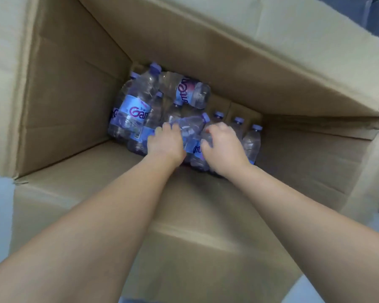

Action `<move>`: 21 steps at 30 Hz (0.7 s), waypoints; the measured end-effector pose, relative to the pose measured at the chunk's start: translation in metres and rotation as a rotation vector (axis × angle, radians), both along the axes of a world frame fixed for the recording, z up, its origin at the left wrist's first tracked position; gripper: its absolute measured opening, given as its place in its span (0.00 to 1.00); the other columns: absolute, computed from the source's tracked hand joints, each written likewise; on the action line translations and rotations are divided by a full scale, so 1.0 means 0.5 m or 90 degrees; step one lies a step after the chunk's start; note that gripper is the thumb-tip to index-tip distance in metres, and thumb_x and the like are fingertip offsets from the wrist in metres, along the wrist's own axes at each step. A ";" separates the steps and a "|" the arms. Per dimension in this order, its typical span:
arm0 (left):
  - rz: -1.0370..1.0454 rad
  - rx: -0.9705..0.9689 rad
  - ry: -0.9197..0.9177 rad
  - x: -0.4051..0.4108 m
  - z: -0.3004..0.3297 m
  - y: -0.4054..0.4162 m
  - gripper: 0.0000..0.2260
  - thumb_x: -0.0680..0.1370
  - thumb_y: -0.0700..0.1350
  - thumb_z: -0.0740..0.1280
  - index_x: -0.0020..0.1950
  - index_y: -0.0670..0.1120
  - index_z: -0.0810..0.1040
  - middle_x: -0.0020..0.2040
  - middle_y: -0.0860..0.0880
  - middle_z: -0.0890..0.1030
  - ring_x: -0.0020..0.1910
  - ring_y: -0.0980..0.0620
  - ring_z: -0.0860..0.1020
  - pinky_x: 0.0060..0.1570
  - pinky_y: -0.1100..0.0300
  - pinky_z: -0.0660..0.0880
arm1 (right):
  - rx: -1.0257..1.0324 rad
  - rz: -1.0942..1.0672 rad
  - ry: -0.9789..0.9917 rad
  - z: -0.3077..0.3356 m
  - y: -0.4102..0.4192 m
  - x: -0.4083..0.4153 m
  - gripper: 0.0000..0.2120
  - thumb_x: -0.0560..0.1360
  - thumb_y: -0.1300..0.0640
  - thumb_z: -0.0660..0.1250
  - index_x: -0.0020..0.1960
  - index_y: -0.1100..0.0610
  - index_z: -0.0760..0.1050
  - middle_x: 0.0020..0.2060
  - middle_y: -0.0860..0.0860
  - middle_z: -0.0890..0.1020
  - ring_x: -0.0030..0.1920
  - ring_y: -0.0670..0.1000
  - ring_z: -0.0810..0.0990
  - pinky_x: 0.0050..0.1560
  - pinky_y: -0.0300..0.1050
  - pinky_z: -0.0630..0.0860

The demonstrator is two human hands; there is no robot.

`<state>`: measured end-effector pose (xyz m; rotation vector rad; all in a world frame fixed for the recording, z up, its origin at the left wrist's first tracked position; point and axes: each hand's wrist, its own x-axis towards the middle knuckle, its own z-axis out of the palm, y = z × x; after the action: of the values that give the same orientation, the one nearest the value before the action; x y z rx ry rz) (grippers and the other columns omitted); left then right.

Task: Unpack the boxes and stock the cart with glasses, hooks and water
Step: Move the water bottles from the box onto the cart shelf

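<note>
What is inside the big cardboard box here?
Water bottles with purple caps, some lying, some upright, in the cardboard box. The left hand and right hand cover the bottles beneath them.

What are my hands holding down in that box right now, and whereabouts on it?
Both hands grip clear plastic water bottles with purple caps. The left hand and right hand close around the body of a lying bottle; whether each holds another cannot be told.

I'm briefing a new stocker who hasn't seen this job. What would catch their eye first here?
First, the big open cardboard box that fills the view, its flaps spread wide. Deep at its bottom lies a jumble of water bottles with purple caps and blue labels, some lying, some upright. Both bare arms reach in: the left hand and right hand grip bottles in the middle of the pile.
</note>
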<state>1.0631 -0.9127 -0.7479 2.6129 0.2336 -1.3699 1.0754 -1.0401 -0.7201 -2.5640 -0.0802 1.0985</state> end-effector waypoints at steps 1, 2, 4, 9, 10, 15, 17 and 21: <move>-0.020 -0.001 -0.006 0.006 -0.034 -0.001 0.29 0.76 0.48 0.67 0.72 0.42 0.59 0.68 0.42 0.65 0.67 0.42 0.65 0.61 0.49 0.66 | 0.000 0.008 -0.030 -0.026 0.009 0.020 0.15 0.78 0.57 0.59 0.62 0.63 0.71 0.60 0.59 0.72 0.63 0.58 0.67 0.62 0.47 0.63; -0.036 -0.005 -0.013 0.012 -0.065 -0.002 0.31 0.75 0.47 0.68 0.73 0.42 0.57 0.68 0.42 0.64 0.68 0.43 0.64 0.62 0.49 0.66 | -0.001 0.019 -0.062 -0.053 0.020 0.042 0.16 0.78 0.57 0.59 0.63 0.63 0.71 0.61 0.59 0.72 0.63 0.59 0.67 0.62 0.47 0.63; -0.046 -0.009 -0.018 0.020 -0.118 -0.002 0.35 0.74 0.47 0.69 0.74 0.42 0.54 0.70 0.42 0.63 0.69 0.43 0.62 0.65 0.49 0.64 | -0.014 0.055 -0.107 -0.107 0.048 0.089 0.18 0.78 0.55 0.60 0.65 0.62 0.69 0.62 0.60 0.70 0.64 0.59 0.67 0.61 0.47 0.64; -0.049 0.007 0.018 0.023 -0.191 0.006 0.41 0.71 0.52 0.72 0.75 0.43 0.50 0.70 0.41 0.64 0.68 0.42 0.64 0.63 0.48 0.65 | -0.066 0.191 -0.130 -0.231 0.121 0.160 0.25 0.77 0.52 0.64 0.69 0.61 0.62 0.66 0.58 0.67 0.67 0.58 0.64 0.62 0.48 0.64; -0.052 -0.001 0.007 0.024 -0.195 0.010 0.39 0.71 0.51 0.73 0.73 0.44 0.53 0.68 0.41 0.65 0.67 0.42 0.66 0.59 0.50 0.67 | -0.088 0.208 -0.133 -0.253 0.132 0.168 0.27 0.77 0.53 0.64 0.70 0.62 0.60 0.67 0.58 0.66 0.68 0.58 0.64 0.64 0.48 0.63; -0.002 0.008 0.004 0.028 -0.184 0.069 0.36 0.67 0.55 0.74 0.65 0.43 0.61 0.60 0.42 0.73 0.58 0.42 0.75 0.43 0.55 0.68 | -0.179 0.229 -0.166 -0.320 0.169 0.175 0.25 0.80 0.60 0.56 0.73 0.67 0.54 0.70 0.61 0.61 0.69 0.60 0.61 0.68 0.51 0.59; -0.012 0.042 -0.011 0.035 -0.170 0.096 0.35 0.66 0.57 0.74 0.65 0.43 0.62 0.59 0.43 0.75 0.56 0.43 0.76 0.42 0.56 0.67 | -0.201 0.223 -0.167 -0.327 0.176 0.181 0.23 0.79 0.62 0.56 0.72 0.67 0.57 0.68 0.61 0.62 0.67 0.60 0.62 0.66 0.51 0.61; -0.069 0.053 -0.016 0.041 -0.147 0.122 0.35 0.67 0.60 0.73 0.64 0.43 0.63 0.57 0.45 0.76 0.55 0.43 0.77 0.41 0.56 0.66 | -0.238 0.245 -0.175 -0.331 0.178 0.185 0.22 0.78 0.65 0.55 0.71 0.68 0.58 0.67 0.62 0.61 0.66 0.62 0.62 0.66 0.53 0.61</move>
<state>1.0838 -0.8515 -0.8213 2.7466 0.1507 -1.3886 1.1680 -0.9510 -0.8857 -3.1179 -0.4995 0.9449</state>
